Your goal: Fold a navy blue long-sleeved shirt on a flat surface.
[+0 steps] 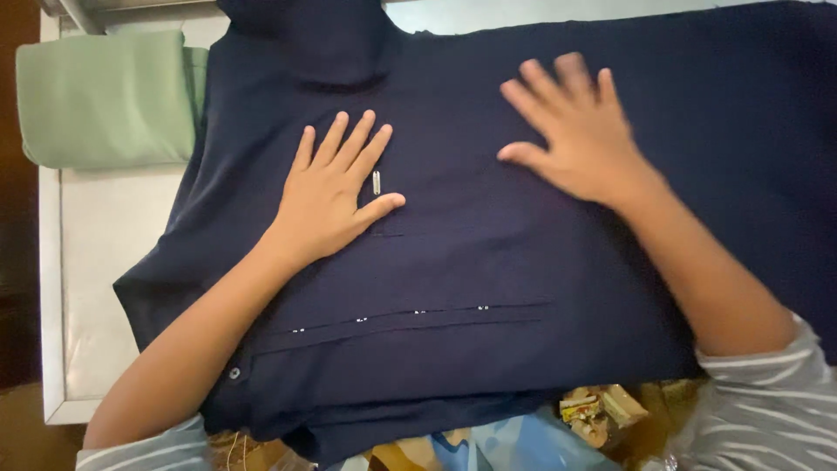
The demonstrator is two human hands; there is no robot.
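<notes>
Item: dark navy woven shirt, spread flat beneath both your palms. Your left hand lies on it, fingers slightly apart; a small silver safety pin sits between its index finger and thumb. Your right hand presses flat, fingers splayed. Folded pale green cloth lies well left of your left fingertips.

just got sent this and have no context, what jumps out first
A large dark navy fabric garment covers most of the white table, with the left hand and right hand pressed flat on it. A folded pale green cloth lies top left.
</notes>
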